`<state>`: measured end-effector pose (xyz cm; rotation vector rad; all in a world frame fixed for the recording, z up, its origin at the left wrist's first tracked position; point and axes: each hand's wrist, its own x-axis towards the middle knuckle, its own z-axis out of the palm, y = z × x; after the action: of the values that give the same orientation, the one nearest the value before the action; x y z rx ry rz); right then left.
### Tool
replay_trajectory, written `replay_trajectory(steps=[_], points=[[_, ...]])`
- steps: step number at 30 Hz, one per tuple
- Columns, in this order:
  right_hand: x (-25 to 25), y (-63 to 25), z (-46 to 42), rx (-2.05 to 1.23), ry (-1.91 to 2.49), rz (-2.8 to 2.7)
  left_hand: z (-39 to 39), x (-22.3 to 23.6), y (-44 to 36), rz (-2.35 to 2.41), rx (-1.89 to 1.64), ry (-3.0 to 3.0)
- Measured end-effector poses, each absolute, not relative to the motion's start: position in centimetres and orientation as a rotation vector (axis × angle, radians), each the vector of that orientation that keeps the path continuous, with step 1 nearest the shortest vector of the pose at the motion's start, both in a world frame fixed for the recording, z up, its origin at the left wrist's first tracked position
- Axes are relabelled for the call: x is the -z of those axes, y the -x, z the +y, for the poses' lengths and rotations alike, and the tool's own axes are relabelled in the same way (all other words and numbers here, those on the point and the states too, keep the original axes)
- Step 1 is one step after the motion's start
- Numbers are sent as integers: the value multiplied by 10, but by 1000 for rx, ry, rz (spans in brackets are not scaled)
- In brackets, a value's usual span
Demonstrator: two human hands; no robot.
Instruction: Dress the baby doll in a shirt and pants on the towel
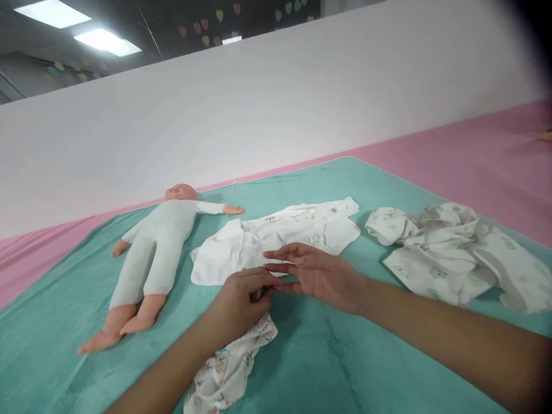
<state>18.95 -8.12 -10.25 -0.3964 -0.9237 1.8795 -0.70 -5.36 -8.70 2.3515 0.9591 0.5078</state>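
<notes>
- A doll (pixel 168 230) in white lies on its back on the teal blanket (pixel 319 368), well left of both hands, one arm stretched toward the white garment.
- A patterned cloth (pixel 230 368) lies below the left hand, on the near side, its long axis running from near left to far right; the left hand is clearly the nearer one.
- The left hand (pixel 244 305) is curled narrow, thumb against fingers; I cannot tell whether any cloth is pinched there.
- The white garment (pixel 297 227) lies spread just beyond both hands, its long axis slanting away to the right. A small dark label shows at its far edge, too small to read; no brand is legible.
- The right hand (pixel 323 279) is wide, fingers outstretched and parted, nothing visible in it; its lower fingertips meet the left hand's.
- A printed cloth (pixel 457 247) lies bunched, right of the right hand.
</notes>
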Motion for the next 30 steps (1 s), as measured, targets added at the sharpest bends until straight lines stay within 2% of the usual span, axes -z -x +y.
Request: replay_trajectory(steps=[30], points=[[103,-191,-81,-1883,420,-927,-54,85,10,919,-453,-2370]])
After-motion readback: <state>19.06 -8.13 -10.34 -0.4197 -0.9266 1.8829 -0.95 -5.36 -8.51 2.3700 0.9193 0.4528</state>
